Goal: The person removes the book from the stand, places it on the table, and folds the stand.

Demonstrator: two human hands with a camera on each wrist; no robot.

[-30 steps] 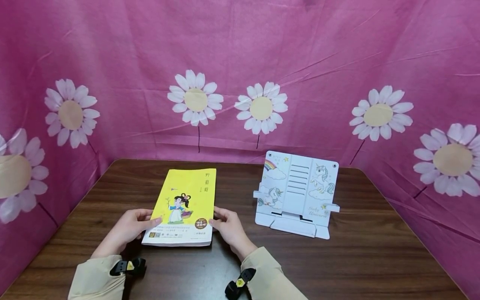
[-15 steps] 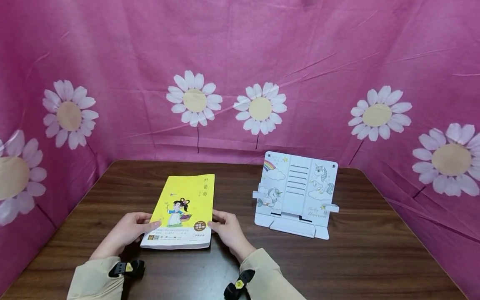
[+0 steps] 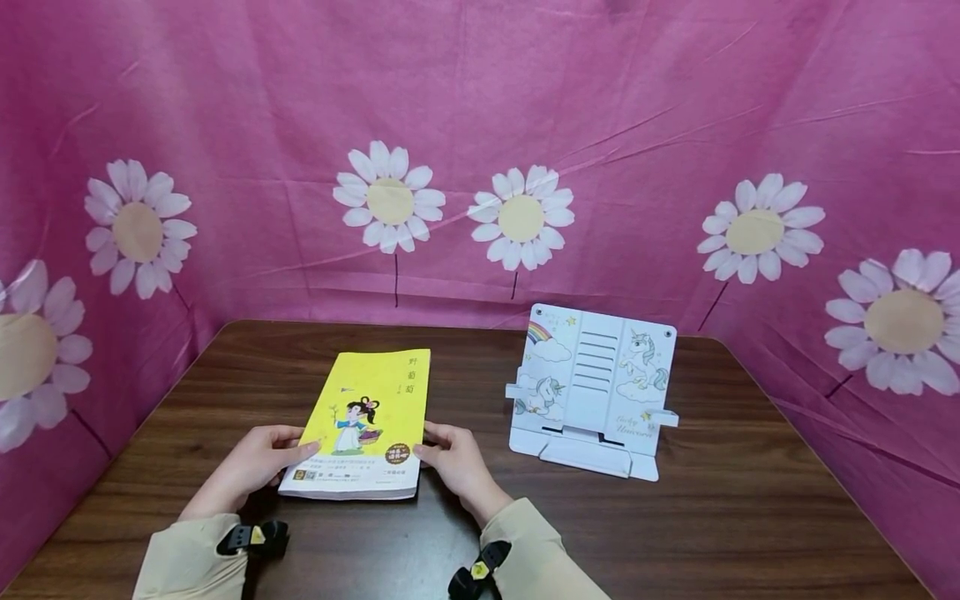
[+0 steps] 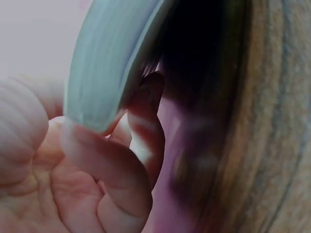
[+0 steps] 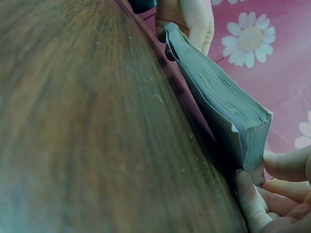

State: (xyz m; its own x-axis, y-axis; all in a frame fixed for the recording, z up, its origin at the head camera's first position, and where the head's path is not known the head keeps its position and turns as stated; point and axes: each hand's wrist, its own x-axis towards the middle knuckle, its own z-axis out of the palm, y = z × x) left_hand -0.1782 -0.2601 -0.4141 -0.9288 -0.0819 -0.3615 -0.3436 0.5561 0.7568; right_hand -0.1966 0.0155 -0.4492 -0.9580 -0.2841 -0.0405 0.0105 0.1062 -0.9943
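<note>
A yellow and white paperback book [image 3: 367, 417], with a drawn girl on its cover, is gripped by both hands at its lower side edges. My left hand [image 3: 258, 462] has its thumb on the cover and its fingers curled under the left edge. On the opposite edge my right hand [image 3: 453, 462] pinches in the same way. Seen from the right wrist, the book's page block [image 5: 223, 92] is raised over the table with a dark gap beneath. In the left wrist view, curled fingers [image 4: 146, 126] support the book's underside.
To the right of the book a white book stand [image 3: 596, 392] with unicorn drawings leans upright on the brown wooden table [image 3: 750, 500]. Behind the table hangs a pink curtain [image 3: 637, 108] printed with white daisies.
Over the last second the book's far edge has come down and toward me slightly, with both hands keeping their grip. From half a second ago to now almost nothing moves. The stand stays put.
</note>
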